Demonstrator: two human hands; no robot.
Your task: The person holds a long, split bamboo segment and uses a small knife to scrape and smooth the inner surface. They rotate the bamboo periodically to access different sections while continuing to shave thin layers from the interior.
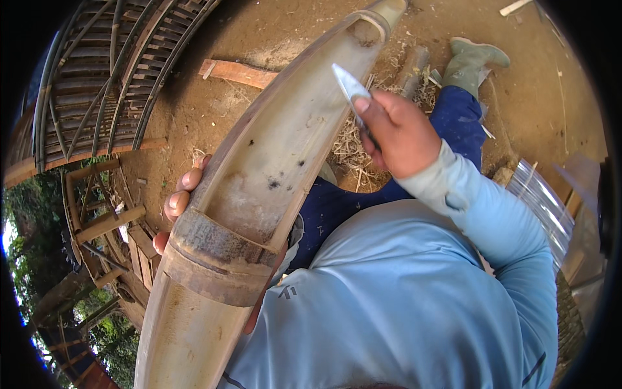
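Observation:
A long piece of bamboo (278, 152), cut open along its length, slants from the lower left to the top of the view. Its hollow side faces me, with dark specks inside and a thick node ring (214, 256) across it. My left hand (184, 194) is wrapped round the bamboo near that ring; its fingertips show at the left edge, and the palm is hidden beneath. In my right hand (403, 133) is a knife (348, 83), the thumb lying along the blade. The blade points up and left, over the bamboo's right edge.
Curled shavings (356, 152) lie on the dirt floor by my leg and green rubber boot (473, 61). A reddish wooden plank (240, 72) lies behind the bamboo. Slatted bamboo structure (97, 78) stands at upper left, a wooden frame (107, 223) below. Clear plastic sheeting (541, 204) is at right.

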